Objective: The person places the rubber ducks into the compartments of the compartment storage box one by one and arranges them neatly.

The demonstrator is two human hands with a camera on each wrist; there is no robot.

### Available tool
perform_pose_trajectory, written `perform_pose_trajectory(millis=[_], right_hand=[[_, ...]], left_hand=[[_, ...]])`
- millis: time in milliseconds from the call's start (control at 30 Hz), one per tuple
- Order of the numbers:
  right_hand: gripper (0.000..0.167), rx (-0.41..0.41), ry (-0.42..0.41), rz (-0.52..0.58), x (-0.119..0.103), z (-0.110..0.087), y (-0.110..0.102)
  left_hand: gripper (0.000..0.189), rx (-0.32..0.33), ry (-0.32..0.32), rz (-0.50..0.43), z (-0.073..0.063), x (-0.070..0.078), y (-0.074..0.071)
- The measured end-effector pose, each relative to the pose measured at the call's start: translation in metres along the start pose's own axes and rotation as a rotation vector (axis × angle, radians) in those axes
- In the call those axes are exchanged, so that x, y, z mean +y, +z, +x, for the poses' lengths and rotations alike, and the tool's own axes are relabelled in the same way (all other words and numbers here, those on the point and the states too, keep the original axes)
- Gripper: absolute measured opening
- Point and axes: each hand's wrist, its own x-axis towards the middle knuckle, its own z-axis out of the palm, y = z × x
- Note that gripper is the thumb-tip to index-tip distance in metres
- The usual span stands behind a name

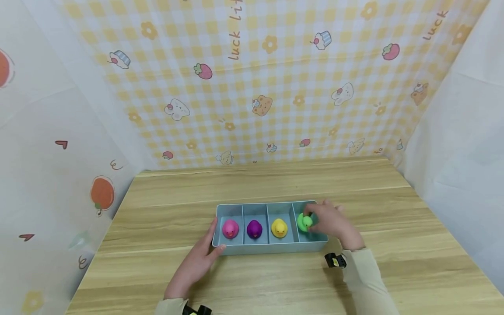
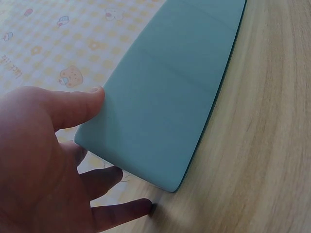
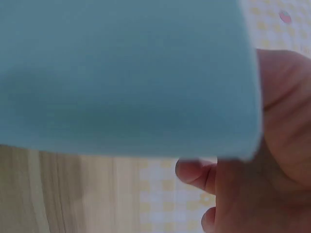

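A long grey-blue box [image 1: 271, 249] with a row of compartments lies on the table, seen from above in the head view. My left hand [image 1: 198, 260] rests at its left end, thumb on the front wall and the other fingers extended along the end. In the rightmost compartment, my right hand [image 1: 334, 222] pinches a green toy duck [image 1: 304, 222] between thumb and fingers. A pink duck [image 1: 230, 229], a purple duck [image 1: 254, 229] and a yellow duck [image 1: 279, 228] sit one to a compartment. In the right wrist view, the box wall [image 3: 126, 82] hides the green duck and fingertips.
The wooden table [image 1: 275, 280] extends around the box. Behind it hangs a yellow checked cloth [image 1: 244, 87] with printed cartoons. White sheets [image 1: 460, 144] border the table on both sides.
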Motion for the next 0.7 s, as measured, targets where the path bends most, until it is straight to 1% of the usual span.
perform_pose_trajectory(millis=[233, 400, 533, 700], right_hand=[[0.028, -0.005, 0.034, -0.117, -0.008, 0.003, 0.01], [0.03, 0.004, 0.04, -0.142, -0.011, 0.004, 0.012], [0.032, -0.009, 0.03, -0.161, -0.012, 0.004, 0.011], [0.033, -0.02, 0.046, -0.16, -0.012, 0.002, 0.011]], left_hand=[[0.073, 0.002, -0.001, 0.003, 0.0, 0.0, 0.0], [0.073, 0.004, 0.0, 0.0, -0.001, 0.0, 0.0], [0.073, 0.004, 0.003, 0.002, 0.0, 0.0, -0.001], [0.073, 0.0, 0.0, 0.003, -0.001, 0.001, 0.0]])
